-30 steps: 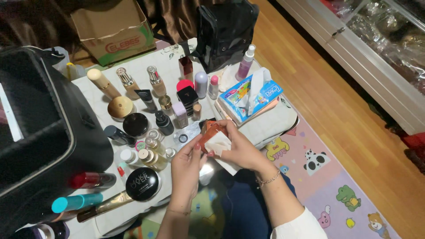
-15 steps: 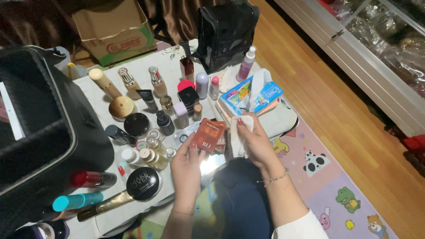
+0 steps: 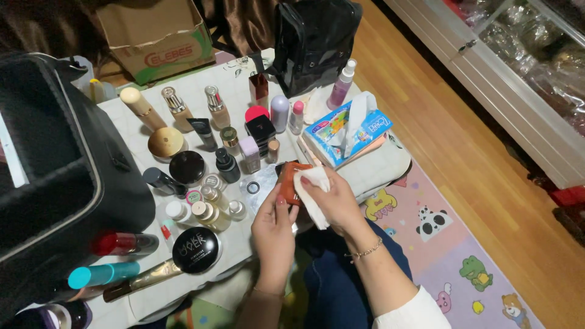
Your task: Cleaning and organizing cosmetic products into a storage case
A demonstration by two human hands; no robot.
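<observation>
My left hand [image 3: 272, 225] grips a small flat orange-brown compact case [image 3: 288, 181] by its lower edge, above the low table's near side. My right hand [image 3: 334, 201] presses a folded white tissue [image 3: 312, 194] against the case's right face. Both hands hover just in front of the table, over my lap in dark blue trousers. A gold bracelet circles my right wrist.
The white tiled table [image 3: 137, 131] is crowded with several cosmetic bottles, jars and tubes. A blue tissue pack [image 3: 343, 130] lies at its right. A black open case [image 3: 55, 176] stands left, a black bag [image 3: 312, 39] behind, a cardboard box [image 3: 155, 36] beyond. A cartoon-animal mat [image 3: 451, 244] covers the floor.
The compact has tilted and turned in my left hand. My right hand with the tissue has shifted from beside the case onto its face.
</observation>
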